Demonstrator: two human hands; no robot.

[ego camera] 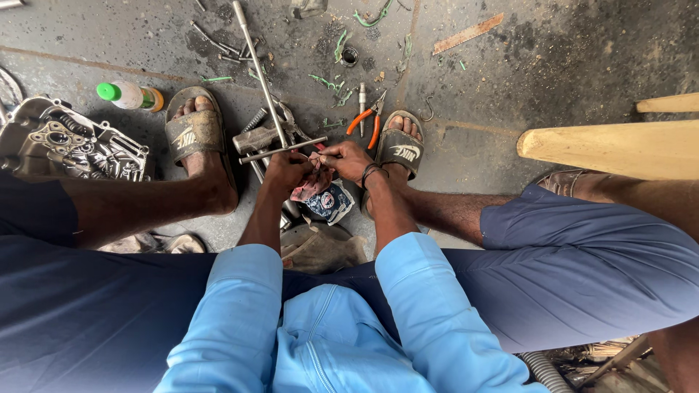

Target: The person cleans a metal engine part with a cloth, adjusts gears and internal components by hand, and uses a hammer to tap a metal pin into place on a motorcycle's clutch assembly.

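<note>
I sit low with both arms in light blue sleeves reaching down between my feet. My left hand (pixel 285 171) is closed around a reddish rag (pixel 312 183) and a small metal part, just below a long steel T-handle wrench (pixel 263 86) lying on the floor. My right hand (pixel 348 159) pinches the same rag and part from the right, fingertips touching the left hand. What the rag wraps is mostly hidden. A crumpled printed packet (pixel 329 204) lies under the hands.
An engine casing (pixel 69 145) sits at left beside a green-capped bottle (pixel 129 95). Orange-handled pliers (pixel 368 116) lie near my right sandal (pixel 400 145). Green cable ties, bolts and a socket litter the oily concrete. A wooden stool leg (pixel 619 145) juts in at right.
</note>
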